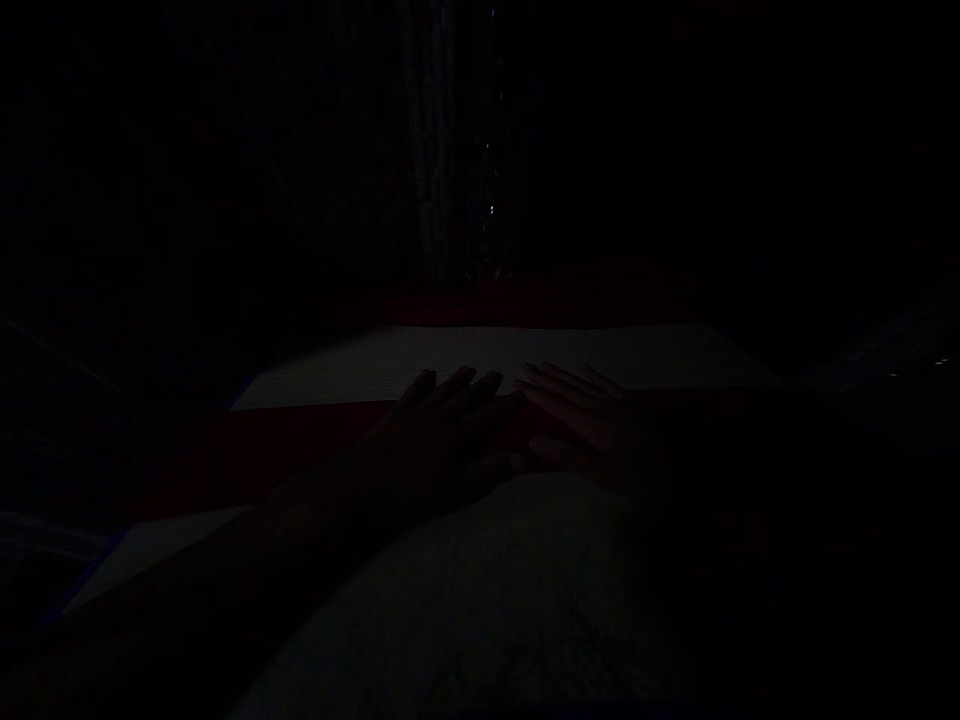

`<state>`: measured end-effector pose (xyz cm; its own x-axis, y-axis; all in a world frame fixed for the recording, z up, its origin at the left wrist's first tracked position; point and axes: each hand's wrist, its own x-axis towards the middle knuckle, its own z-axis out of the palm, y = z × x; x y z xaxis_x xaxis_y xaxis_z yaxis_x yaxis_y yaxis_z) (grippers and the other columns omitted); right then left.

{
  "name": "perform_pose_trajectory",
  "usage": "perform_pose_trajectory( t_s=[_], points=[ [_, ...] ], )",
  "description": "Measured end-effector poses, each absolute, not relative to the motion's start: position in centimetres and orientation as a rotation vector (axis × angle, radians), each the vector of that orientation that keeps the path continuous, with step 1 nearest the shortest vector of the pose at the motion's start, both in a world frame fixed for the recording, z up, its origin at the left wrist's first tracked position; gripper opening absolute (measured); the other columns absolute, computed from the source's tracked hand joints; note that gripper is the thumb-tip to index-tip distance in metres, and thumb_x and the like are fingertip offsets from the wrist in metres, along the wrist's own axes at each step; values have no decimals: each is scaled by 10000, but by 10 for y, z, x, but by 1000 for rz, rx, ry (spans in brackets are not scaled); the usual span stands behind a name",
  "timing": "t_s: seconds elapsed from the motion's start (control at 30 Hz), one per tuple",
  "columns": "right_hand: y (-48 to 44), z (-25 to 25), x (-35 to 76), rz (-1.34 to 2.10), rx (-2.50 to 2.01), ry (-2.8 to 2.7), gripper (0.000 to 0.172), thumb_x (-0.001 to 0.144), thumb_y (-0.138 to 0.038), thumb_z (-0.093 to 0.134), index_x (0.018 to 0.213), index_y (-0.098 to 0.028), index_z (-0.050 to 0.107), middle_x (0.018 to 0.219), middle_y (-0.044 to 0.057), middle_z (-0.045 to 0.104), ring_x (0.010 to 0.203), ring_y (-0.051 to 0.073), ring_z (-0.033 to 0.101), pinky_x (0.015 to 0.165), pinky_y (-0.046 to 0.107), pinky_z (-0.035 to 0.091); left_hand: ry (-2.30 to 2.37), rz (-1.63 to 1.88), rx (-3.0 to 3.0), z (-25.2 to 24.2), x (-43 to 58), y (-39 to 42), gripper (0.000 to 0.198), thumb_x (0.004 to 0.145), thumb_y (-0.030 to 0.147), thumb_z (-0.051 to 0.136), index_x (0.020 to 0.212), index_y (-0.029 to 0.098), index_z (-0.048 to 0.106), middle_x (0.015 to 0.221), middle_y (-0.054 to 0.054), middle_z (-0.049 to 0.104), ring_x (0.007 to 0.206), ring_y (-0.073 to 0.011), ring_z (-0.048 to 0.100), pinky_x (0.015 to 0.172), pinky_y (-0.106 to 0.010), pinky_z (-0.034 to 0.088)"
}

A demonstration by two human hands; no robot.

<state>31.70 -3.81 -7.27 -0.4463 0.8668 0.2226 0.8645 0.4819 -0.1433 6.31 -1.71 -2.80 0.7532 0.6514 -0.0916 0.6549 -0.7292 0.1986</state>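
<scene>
The picture is very dark. My left hand (442,435) lies palm down with its fingers stretched forward over a cloth-like surface (300,440) of wide red and whitish stripes. Close on its right, my right hand (581,425) rests palm down too, fingers spread and pointing up and to the left. Both hands cover a red stripe, and their fingertips reach the edge of the pale stripe (480,355) beyond. The thumbs point toward each other. Nothing shows in either hand. Shadow hides the right wrist and forearm.
A blue edging (105,565) runs along the left side of the striped surface. Small glints of light (491,210) stand out in the dark beyond its far end. Faint glints (941,362) also show at the far right. Everything else is too dark to make out.
</scene>
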Motion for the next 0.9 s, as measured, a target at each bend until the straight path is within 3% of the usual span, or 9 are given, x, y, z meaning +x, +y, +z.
perform_pose_trajectory(
  t_s=[0.9],
  points=[
    [-35,-72,323,78,-1463,-2513,678,1019,-636,346,1569,-244,404,1655,62,321,1537,267,292,1260,591,198,1011,52,2750,-34,62,-15,756,1021,758,216,1651,342,187,1704,-46,113,1583,-311,95,1251,-629,81]
  ],
)
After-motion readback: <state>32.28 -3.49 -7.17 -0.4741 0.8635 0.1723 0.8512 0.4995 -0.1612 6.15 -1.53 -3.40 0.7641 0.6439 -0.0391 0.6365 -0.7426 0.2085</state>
